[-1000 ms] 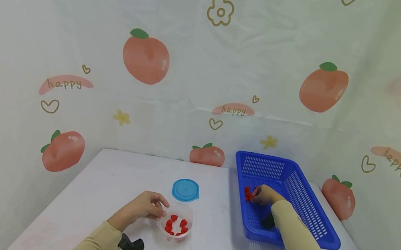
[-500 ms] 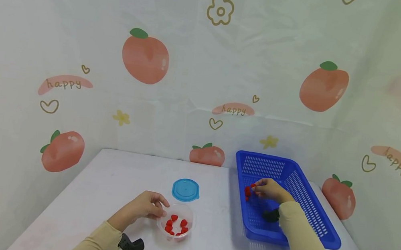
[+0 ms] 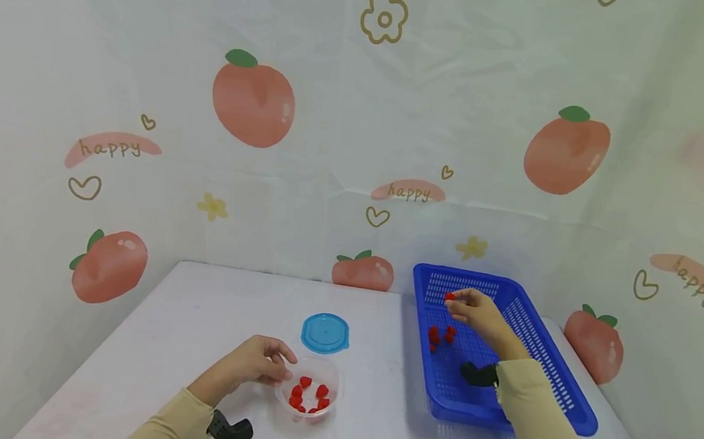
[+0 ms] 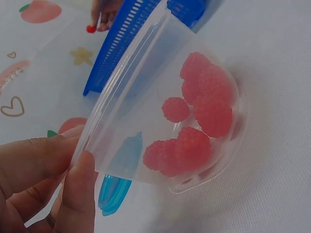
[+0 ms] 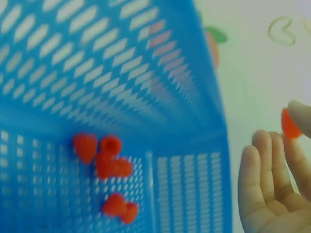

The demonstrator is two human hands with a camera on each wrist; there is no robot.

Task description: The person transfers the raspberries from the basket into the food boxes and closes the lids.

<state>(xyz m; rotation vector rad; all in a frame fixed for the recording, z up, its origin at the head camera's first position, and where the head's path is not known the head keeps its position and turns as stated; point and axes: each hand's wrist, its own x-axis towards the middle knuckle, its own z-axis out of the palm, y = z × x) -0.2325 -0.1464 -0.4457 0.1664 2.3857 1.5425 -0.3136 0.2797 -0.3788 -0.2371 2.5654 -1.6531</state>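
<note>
A clear plastic bowl (image 3: 336, 380) stands on the table with several raspberries (image 4: 211, 114) inside. My left hand (image 3: 258, 362) pinches its rim between thumb and fingers, plainly seen in the left wrist view. Over the blue basket (image 3: 426, 403), my right hand (image 3: 477, 313) holds up a single raspberry (image 5: 290, 124) between thumb and index finger, the other fingers extended. Several more raspberries (image 5: 114, 160) lie on the basket's floor, toward its left side in the head view.
A round blue lid (image 3: 325, 333) lies flat on the white table (image 3: 223, 306) behind the bowl. The basket's tall slotted walls rise around the raspberries. A patterned cloth (image 3: 300, 229) hangs behind the table.
My right hand has lifted from the basket floor, moving up and toward the back with a raspberry pinched in it. The left hand and bowl have stayed put.
</note>
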